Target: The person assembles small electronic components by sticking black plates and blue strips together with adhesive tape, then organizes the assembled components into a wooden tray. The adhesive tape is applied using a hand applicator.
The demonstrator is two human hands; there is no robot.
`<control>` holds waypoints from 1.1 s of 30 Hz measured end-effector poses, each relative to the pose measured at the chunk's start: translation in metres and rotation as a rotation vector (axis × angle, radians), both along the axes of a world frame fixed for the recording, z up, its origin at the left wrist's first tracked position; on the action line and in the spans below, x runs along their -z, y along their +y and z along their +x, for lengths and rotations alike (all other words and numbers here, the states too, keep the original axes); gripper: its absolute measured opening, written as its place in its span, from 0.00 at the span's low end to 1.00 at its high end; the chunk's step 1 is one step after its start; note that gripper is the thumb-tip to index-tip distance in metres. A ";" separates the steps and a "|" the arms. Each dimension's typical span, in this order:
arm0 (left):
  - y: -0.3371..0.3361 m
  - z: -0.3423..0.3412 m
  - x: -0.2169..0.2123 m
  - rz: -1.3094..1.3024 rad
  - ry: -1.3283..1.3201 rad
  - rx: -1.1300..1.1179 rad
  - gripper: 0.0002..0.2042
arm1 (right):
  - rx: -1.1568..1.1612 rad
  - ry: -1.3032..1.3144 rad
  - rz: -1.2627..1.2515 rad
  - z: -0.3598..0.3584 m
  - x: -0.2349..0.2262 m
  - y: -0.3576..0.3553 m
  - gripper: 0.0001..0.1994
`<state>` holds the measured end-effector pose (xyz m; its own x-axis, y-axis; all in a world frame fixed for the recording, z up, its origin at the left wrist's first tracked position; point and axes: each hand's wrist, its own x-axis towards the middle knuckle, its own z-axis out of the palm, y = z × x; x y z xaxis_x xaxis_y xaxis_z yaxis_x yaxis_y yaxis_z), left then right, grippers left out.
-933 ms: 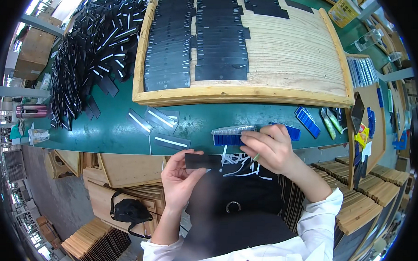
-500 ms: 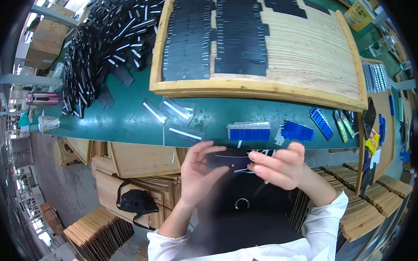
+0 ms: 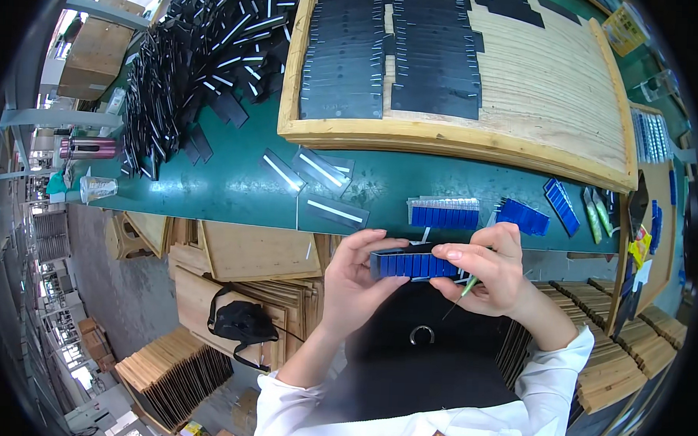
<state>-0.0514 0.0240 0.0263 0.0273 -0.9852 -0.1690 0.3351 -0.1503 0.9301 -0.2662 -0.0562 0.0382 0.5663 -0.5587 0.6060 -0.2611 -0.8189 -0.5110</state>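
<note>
In front of my body, just off the table's near edge, I hold a small blue striped panel (image 3: 413,266) resembling a solar cell strip. My left hand (image 3: 354,283) grips its left end between thumb and fingers. The right end is pinched by my right hand (image 3: 489,270), which also has a thin pointed tool (image 3: 468,288) with a green handle tucked in it. On the table just beyond lies a row of blue strips (image 3: 444,215). Farther right are another blue stack (image 3: 524,216) and a slanted blue piece (image 3: 562,207).
A wooden-framed board (image 3: 553,94) with rows of black pieces covers the back of the green table (image 3: 235,191). Black strips (image 3: 169,89) are heaped at left. Clear strips with white bands (image 3: 336,211) lie nearer. Below, wooden boards (image 3: 263,252) and a black bag (image 3: 241,322).
The held panel has been tilted, so its blue striped face now shows instead of a dark one. Both hands still grip it. The whole view has shifted slightly.
</note>
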 end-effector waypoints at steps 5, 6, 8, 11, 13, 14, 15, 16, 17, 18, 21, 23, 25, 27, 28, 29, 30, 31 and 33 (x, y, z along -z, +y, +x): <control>0.000 0.000 0.000 -0.006 0.001 -0.006 0.30 | 0.001 -0.015 -0.004 0.002 0.000 0.000 0.31; 0.000 0.000 0.000 -0.006 -0.005 -0.003 0.30 | 0.002 -0.010 -0.002 0.002 -0.001 -0.001 0.31; -0.001 -0.002 -0.001 -0.009 0.002 0.011 0.30 | 0.011 -0.032 0.003 0.002 -0.001 -0.001 0.31; -0.001 -0.003 -0.001 0.031 0.035 0.023 0.32 | 0.029 -0.103 0.016 0.006 0.003 -0.002 0.30; 0.000 0.000 -0.001 0.062 0.082 0.011 0.35 | 0.028 -0.095 0.047 0.008 0.005 -0.002 0.30; 0.000 0.002 0.000 0.061 0.106 0.012 0.35 | 0.010 -0.060 0.073 0.007 0.004 -0.003 0.30; 0.000 0.002 0.001 0.060 0.130 0.012 0.35 | 0.019 -0.086 0.102 0.009 0.001 -0.002 0.30; 0.000 0.003 0.001 0.070 0.127 0.000 0.34 | 0.000 -0.082 0.065 0.010 0.001 -0.003 0.31; 0.000 0.003 0.002 0.070 0.140 0.011 0.34 | -0.019 -0.079 0.029 0.010 0.002 -0.004 0.32; -0.001 0.003 0.004 0.062 0.145 0.013 0.34 | -0.012 -0.081 0.025 0.009 0.001 -0.004 0.32; 0.000 0.004 0.005 0.057 0.146 0.004 0.34 | -0.017 -0.077 0.030 0.010 -0.001 -0.005 0.32; -0.001 0.004 0.005 0.043 0.134 0.013 0.34 | -0.015 -0.078 0.031 0.009 -0.002 -0.005 0.32; -0.002 0.003 0.005 0.045 0.139 0.010 0.34 | -0.015 -0.081 0.032 0.009 -0.002 -0.005 0.32; -0.001 0.002 0.005 0.047 0.143 0.007 0.34 | -0.019 -0.082 0.035 0.009 -0.001 -0.004 0.32; -0.001 0.002 0.004 0.046 0.147 0.006 0.34 | -0.020 -0.082 0.036 0.009 -0.001 -0.004 0.32; -0.001 0.002 0.004 0.045 0.150 0.005 0.34 | -0.019 -0.081 0.034 0.009 -0.001 -0.005 0.32; -0.001 0.002 0.004 0.045 0.150 0.005 0.34 | -0.019 -0.080 0.032 0.009 -0.001 -0.005 0.32; -0.001 0.002 0.004 0.045 0.151 0.003 0.34 | -0.019 -0.080 0.032 0.009 -0.001 -0.004 0.32; -0.001 0.003 0.004 0.044 0.153 0.001 0.34 | -0.014 -0.079 0.032 0.009 -0.001 -0.003 0.32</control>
<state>-0.0487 0.0233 0.0222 -0.0034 -0.9768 -0.2143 0.4717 -0.1906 0.8609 -0.2570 -0.0596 0.0395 0.5251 -0.5711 0.6309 -0.2076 -0.8049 -0.5559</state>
